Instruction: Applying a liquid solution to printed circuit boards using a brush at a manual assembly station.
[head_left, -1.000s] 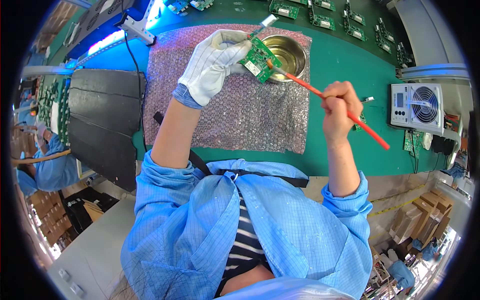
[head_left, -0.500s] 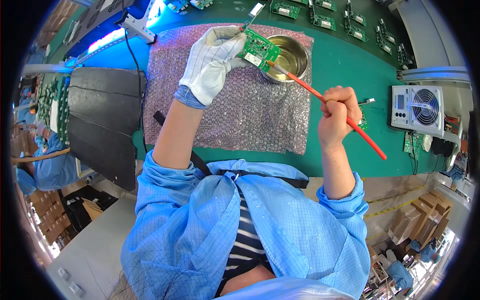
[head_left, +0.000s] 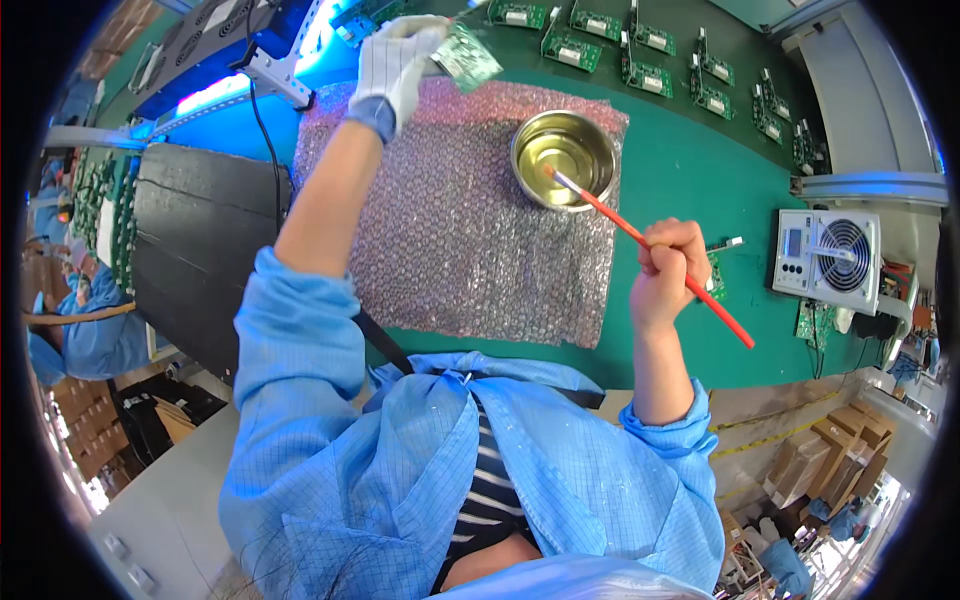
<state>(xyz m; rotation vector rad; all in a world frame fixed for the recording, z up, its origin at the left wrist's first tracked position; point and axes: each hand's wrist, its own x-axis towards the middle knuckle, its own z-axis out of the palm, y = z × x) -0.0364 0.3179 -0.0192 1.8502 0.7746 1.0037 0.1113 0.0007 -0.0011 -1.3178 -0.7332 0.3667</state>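
My gloved left hand (head_left: 398, 65) grips a green circuit board (head_left: 466, 58) by its edge, out over the far side of the bubble wrap (head_left: 440, 230). The board is slightly smeared by motion. Bare and closed, my right hand (head_left: 668, 272) holds a red-handled paintbrush (head_left: 625, 226) slantwise. The brush's bristles hang over a round metal bowl (head_left: 515, 165) of clear yellowish liquid; whether they touch the liquid I cannot tell. The bowl stands on the right part of the wrap.
Several circuit boards (head_left: 650, 80) lie in rows along the far side. A fan unit (head_left: 826, 257) stands at the right, with another board (head_left: 716, 275) behind my right hand. On the left are a blue-lit machine (head_left: 215, 60), a hanging cable (head_left: 262, 125) and a black panel (head_left: 205, 240).
My left hand has carried the board away from the bowl, farther off and to the left. The brush tip has left the board and is now over the bowl.
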